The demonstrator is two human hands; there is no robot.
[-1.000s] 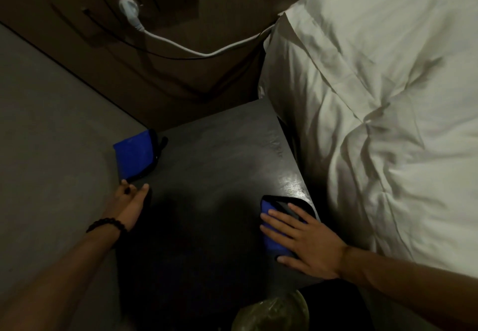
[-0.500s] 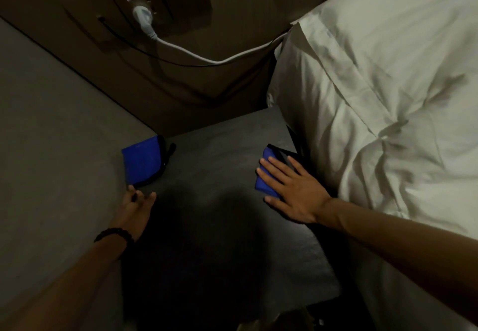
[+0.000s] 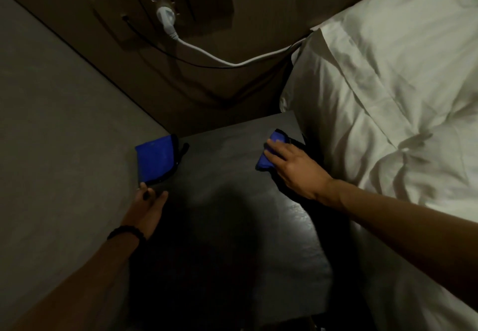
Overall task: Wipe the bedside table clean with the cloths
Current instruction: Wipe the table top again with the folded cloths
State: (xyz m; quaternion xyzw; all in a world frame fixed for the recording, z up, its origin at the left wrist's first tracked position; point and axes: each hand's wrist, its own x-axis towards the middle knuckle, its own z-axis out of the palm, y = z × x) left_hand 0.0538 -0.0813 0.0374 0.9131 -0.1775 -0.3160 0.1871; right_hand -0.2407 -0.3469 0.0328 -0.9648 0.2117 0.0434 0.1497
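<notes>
We look down on a dark bedside table (image 3: 227, 201), its top matte and nearly black, with a faint sheen along its right edge in the lower middle of the frame. Two cloths lie on it. The blue cloth (image 3: 155, 158) sits folded at the table's upper left corner, a bright blue rectangle with a dark trim along its right side, flat against the grey wall (image 3: 57, 129). Our left hand (image 3: 148, 208) rests just below it at the table's left edge, fingers straight and close together, the fingertips touching the cloth's lower corner (a dark bracelet (image 3: 126, 231) circles the wrist).

The second blue cloth (image 3: 269, 156) is near the table's upper right corner, bunched, blue on its left and dark beneath the palm. Our right hand (image 3: 292, 169) presses flat on it, fingers (image 3: 274, 149) extended and slightly apart, not curled around the fabric.

Right of the table, white bedding (image 3: 388, 98) fills the right side of the frame. At upper centre a white plug (image 3: 166, 19) sits in a wall socket, its white cable (image 3: 232, 61) running right toward the bed.
</notes>
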